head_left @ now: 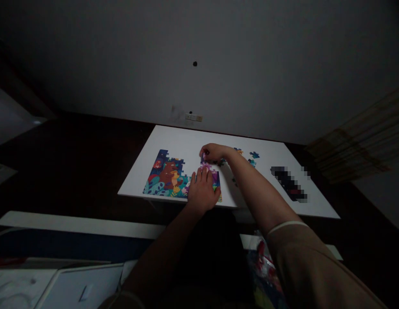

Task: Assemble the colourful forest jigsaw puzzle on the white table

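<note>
On the white table, a partly joined jigsaw puzzle [169,174] shows a bear among leaves, with a stepped gap in its upper middle. My left hand [202,189] lies palm down across the puzzle's lower right part, fingers stretched out over the pieces. Just beyond it, my right hand [214,152] is closed in a pinch on a purple puzzle piece [203,157] at the upper edge of the joined pink and purple section. Whether that piece is locked in, I cannot tell. Loose puzzle pieces [254,155] lie right of my right hand, partly hidden by its forearm.
A dark, pixelated object [288,182] lies on the right side of the white table [307,206]. Behind the table stands a grey wall with a socket strip [193,117]. A striped curtain [357,141] hangs at the right. Crinkled plastic packaging [265,262] sits below the table's front edge.
</note>
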{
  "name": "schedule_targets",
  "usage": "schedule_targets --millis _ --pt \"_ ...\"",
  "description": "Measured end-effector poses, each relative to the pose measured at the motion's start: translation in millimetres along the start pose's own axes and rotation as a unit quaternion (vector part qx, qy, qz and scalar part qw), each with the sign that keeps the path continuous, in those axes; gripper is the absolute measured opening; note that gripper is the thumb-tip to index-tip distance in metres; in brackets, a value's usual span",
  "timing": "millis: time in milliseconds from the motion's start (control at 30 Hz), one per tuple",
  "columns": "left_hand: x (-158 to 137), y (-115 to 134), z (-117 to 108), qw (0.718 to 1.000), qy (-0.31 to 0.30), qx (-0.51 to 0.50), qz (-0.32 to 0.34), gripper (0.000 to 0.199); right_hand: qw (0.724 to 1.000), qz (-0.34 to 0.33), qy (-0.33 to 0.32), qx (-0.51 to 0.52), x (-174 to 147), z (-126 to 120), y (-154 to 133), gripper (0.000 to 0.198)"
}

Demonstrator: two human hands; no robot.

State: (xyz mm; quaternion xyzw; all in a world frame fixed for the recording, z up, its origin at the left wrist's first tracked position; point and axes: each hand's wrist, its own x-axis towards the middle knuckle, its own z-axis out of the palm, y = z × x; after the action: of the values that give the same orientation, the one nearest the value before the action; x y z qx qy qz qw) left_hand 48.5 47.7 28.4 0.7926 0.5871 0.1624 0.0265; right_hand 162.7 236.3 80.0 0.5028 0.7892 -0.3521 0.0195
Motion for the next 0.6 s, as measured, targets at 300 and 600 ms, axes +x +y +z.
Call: schedule_targets --millis 300,600 --pt "1 1 3 1.000 0.004 0.001 -0.004 0.065 0.976 -0.067 0.169 0.117 -5 12 21 0.021" --pt "1 0 1 1.000 -0.005 -0.001 -0.007 0.066 0.981 -0.038 0.185 0.031 -16 24 14 0.033"
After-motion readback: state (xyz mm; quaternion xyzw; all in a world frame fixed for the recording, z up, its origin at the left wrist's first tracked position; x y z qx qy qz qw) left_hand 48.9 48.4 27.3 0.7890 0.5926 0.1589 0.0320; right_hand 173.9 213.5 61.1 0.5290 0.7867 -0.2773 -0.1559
